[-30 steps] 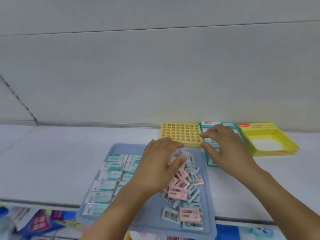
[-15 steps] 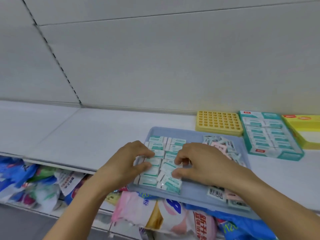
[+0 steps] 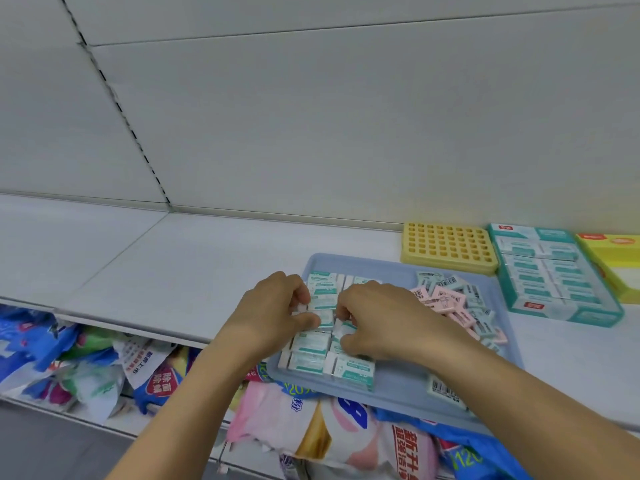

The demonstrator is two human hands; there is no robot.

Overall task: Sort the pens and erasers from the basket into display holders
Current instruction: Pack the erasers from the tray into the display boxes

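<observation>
Blue-grey plastic forms the shallow tray (image 3: 398, 393) on the white shelf (image 3: 173, 268), its near edge jutting past the shelf lip. Both hands work over its left half, where white-and-teal erasers (image 3: 349, 370) lie in neat rows. The left hand (image 3: 273, 315) has its fingers curled and its thumb pressed against one of these erasers, so its grip is closed on that block; the right hand (image 3: 377, 320), just beside it, curls its fingers down onto the neighbouring erasers in the same rows and pinches one there. To the right of the right hand's grip lies a loose heap of pink and pale teal erasers (image 3: 457, 306), still inside the tray. Beyond both grips, at the back of the shelf, stands a yellow holder with a grid of holes (image 3: 448, 245), and beside it a teal display box (image 3: 554, 275) filled with erasers, then a yellow box (image 3: 613, 254). Below the shelf sit colourful packets (image 3: 332, 431).
</observation>
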